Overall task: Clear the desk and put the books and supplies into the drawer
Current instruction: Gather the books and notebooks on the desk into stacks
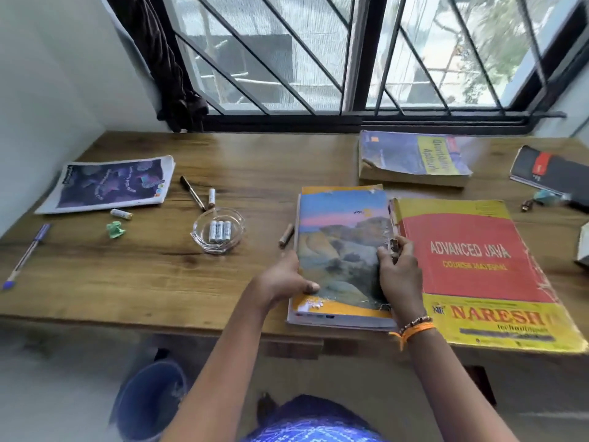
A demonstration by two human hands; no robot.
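Clearly, I had barely begun: the landscape-cover book [342,247] lay at the near edge of the desk [153,266], sitting on top of at least one other volume whose pages showed beneath it, and I had it between both hands. My left hand [287,277] gripped its left edge, thumb curled over the cover and fingers hidden under it; my right hand [398,272] clasped the torn spine side, fingers bent around it. Whether the book was lifted or only steadied I could not tell. Touching its right side lay the big red and yellow Java book [478,272], flat and untouched. Behind these, near the window, sat a thick worn aptitude book [411,159], and at the far right a black notebook [551,173] with a small blurred object or two just beside it. Just left of my book lay a short brown crayon-like stick [286,235]. Further left stood a glass dish [218,231] holding three batteries, with a black pen [192,192] and a white marker [211,197] behind it. Beyond those lay a loose battery [121,214], a crumpled green scrap [115,229], a purple booklet [110,183] and, at the far left, a blue pen [27,255]. No drawer showed in my view, so by my reckoning nothing had yet been stowed; nearly everything remained, books first, then the small supplies.
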